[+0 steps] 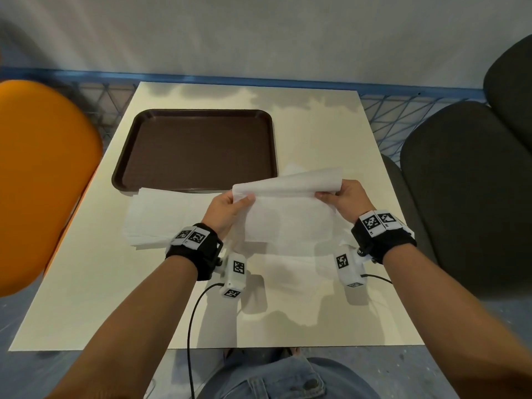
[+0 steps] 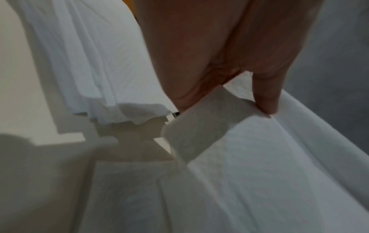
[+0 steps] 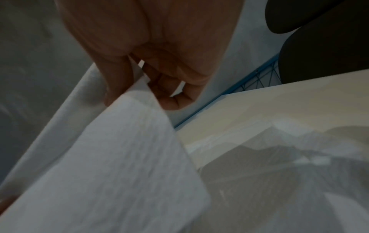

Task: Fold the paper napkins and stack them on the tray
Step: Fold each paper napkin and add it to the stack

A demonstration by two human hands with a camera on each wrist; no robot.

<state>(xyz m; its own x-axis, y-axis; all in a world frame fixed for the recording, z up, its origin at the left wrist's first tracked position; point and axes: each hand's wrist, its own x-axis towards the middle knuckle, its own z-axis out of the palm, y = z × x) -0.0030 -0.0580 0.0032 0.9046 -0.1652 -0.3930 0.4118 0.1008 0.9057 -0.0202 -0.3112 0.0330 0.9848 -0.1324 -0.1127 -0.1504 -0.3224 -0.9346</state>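
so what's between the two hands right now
One white paper napkin, stretched from the left hand to the right hand, each pinching one end; the head view shows it.

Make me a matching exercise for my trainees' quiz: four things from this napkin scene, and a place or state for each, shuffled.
Things:
1. tray
2. lifted napkin
3. napkin pile
4. orange chair

Places or states:
A. pinched by both hands
B. flat beside the left hand
C. nothing on it yet
D. off the table's left edge

Pairs: 1-C, 2-A, 3-B, 4-D

right hand (image 3: 151,52) pinching white napkin (image 3: 111,165), cream table (image 3: 279,107)
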